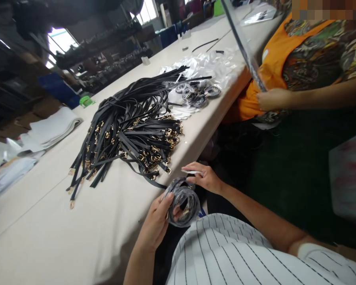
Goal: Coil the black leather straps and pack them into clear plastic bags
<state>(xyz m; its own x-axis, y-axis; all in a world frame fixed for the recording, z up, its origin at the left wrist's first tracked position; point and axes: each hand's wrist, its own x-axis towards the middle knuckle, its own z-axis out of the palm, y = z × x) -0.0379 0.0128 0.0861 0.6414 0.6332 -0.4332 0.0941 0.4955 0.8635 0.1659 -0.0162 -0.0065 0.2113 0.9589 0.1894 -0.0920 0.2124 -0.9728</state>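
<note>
My left hand [158, 222] is closed around a coiled dark strap in clear plastic [186, 221], held just off the table's near edge. Fingers of that hand show through the middle of the coil. My right hand [207, 179] is at the coil's upper right side, pinching a small thin white strip [192, 172] between its fingers. What the strip is made of I cannot tell. On the table beyond lies a big pile of black straps [121, 107] with gold-coloured buckles and clasps at their ends.
More plastic-wrapped coils [197, 97] and clear plastic bags [216, 69] lie behind the pile on the table [112, 221]. At right, a co-worker's hand [274, 99] grips a long plastic-sleeved strap [243, 47]. Folded white sheets [52, 126] rest at the left edge.
</note>
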